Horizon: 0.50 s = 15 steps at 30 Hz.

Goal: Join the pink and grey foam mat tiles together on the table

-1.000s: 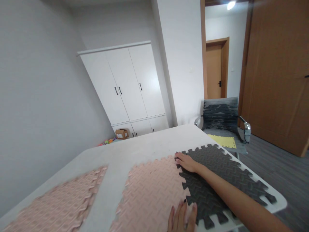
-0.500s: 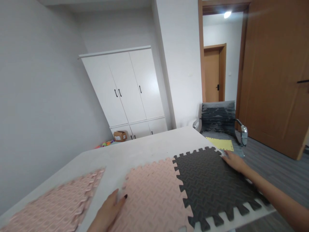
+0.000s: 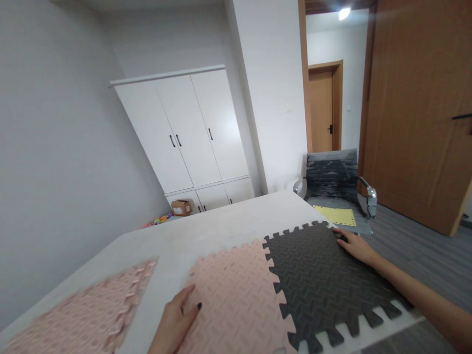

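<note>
Foam tiles lying interlocked — left hand (image 3: 177, 319) pressing flat on pink tile (image 3: 236, 300), right hand (image 3: 356, 246) flat, fingers spread, bracing dark grey tile (image 3: 324, 275) at its outer edge.

Two joined mats lie on the counter (image 3: 221, 221): the left mat (image 3: 236, 295) interlocks with the right mat (image 3: 324, 275). The left hand (image 3: 177, 319) rests at the left mat's near-left edge, the right hand (image 3: 354, 246) on the right mat's far-right corner. A separate mat (image 3: 88, 314) lies far left. A chair (image 3: 335, 187) stands behind the counter's right end, a wardrobe (image 3: 188, 137) further back.
</note>
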Each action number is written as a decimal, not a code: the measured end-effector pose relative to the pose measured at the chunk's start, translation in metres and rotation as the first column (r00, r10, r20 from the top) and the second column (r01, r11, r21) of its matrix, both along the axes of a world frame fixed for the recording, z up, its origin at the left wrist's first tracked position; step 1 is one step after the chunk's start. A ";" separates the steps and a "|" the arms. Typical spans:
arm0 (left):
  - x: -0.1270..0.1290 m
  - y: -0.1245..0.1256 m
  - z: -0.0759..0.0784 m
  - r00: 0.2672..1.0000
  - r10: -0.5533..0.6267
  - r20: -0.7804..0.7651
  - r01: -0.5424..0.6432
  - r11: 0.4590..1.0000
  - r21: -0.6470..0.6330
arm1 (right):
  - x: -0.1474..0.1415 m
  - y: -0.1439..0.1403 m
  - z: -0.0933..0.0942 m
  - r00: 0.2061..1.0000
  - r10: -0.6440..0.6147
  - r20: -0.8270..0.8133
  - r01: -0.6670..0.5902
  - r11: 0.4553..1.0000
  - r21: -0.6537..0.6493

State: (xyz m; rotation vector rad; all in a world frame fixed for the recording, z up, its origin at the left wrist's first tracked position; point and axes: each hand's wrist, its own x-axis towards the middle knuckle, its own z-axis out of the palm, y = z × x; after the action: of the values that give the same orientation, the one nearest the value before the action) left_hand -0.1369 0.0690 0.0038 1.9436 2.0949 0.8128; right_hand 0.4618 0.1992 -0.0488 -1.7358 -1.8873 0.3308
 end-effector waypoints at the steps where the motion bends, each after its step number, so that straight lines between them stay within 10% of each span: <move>1: 0.000 0.001 -0.001 1.000 -0.006 0.002 0.006 1.000 0.022 | 0.000 -0.001 0.000 1.000 0.008 -0.012 -0.008 1.000 0.005; 11: -0.006 -0.017 -0.015 0.992 -0.021 -0.121 0.024 0.999 0.023 | -0.004 -0.007 -0.004 0.991 0.021 0.133 -0.030 0.997 0.067; 15: -0.003 -0.031 -0.016 0.989 -0.016 -0.145 0.018 1.000 0.011 | -0.058 -0.019 0.020 0.915 -0.076 0.396 -0.025 0.970 0.244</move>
State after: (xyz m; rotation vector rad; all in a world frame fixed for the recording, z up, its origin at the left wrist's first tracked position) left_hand -0.1400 0.0380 -0.0125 2.0821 2.1536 0.7023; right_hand 0.4034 0.1798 -0.0287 -1.7517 -2.0774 -0.2871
